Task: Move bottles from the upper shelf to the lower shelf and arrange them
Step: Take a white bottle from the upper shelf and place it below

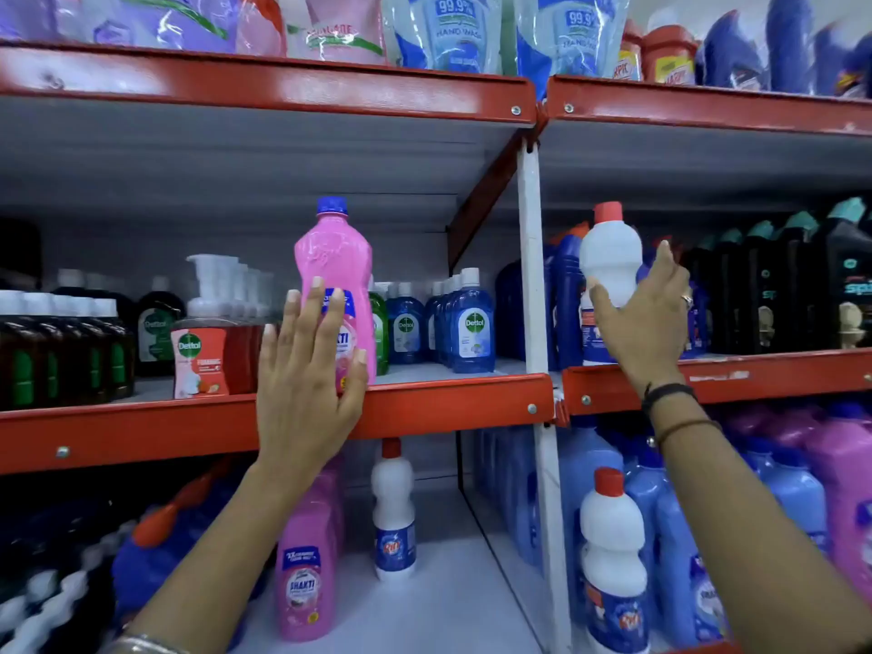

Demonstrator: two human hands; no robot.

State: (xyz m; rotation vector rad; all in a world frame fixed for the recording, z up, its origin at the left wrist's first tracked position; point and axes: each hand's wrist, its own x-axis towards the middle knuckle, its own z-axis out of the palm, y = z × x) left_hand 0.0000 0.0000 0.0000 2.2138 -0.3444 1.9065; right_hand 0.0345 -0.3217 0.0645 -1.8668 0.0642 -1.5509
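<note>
Two bare hands reach up to the middle red-edged shelf (453, 398) of a store rack. The left hand (306, 370) lies flat and open against the front of a tall pink bottle (336, 276) with a blue cap, which stands upright at the shelf's front edge, just beside a red Dettol foaming pump bottle (198, 356); the fingers are spread and straight, so this grip is wide and closes on nothing. The right hand (644, 318) (a ring on one finger, dark bands on the wrist) is curled about the side of a white bottle (608, 266) with a red cap, standing upright at the front of the neighbouring bay, just right of the white upright post (533, 276); the thumb lies across the bottle's front and the fingers reach round its right side, so this grip holds the white bottle. Behind it stand blue bottles and black ones. On the lower shelf (448, 597) stand a matching pink bottle labelled Shakti (306, 573), a white red-capped bottle (394, 516) well back, and another white red-capped bottle (613, 559) in the right bay, in front of pale blue bottles (660, 502).
</note>
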